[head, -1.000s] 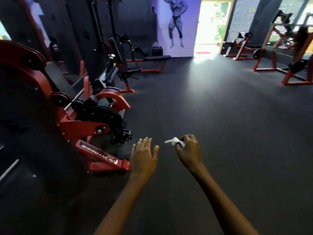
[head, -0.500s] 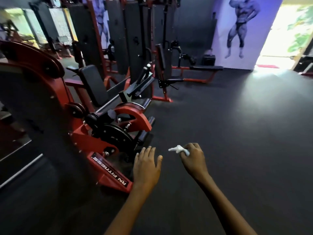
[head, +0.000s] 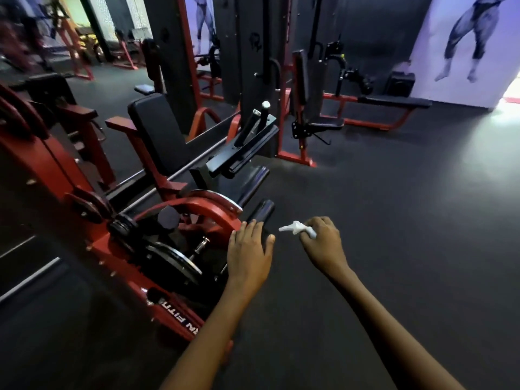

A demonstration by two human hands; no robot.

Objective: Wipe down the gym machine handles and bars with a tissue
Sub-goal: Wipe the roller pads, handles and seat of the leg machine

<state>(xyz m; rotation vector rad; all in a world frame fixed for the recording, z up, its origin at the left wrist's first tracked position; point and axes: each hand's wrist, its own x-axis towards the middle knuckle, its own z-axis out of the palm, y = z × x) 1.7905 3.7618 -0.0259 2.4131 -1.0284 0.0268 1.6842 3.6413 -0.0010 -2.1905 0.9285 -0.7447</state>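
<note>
1. Two hands are reaching toward the red machine [head: 84, 175] at lower left; judging by this, wiping is not yet begun.
2. Left hand [head: 249, 249] is hovering, fingers straight and close together, over a black padded bar [head: 263, 211].
3. Right hand [head: 323, 243] is pinching the tissue [head: 294, 228] at centre frame.
4. Tissue's long axis is lying roughly level, its free tip pointing left toward that bar; next it likely needs wrapping round it.

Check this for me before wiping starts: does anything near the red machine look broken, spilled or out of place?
Nothing stands out. The red machine stands upright and the floor shows no spill. The right hand pinches the tissue.
</note>
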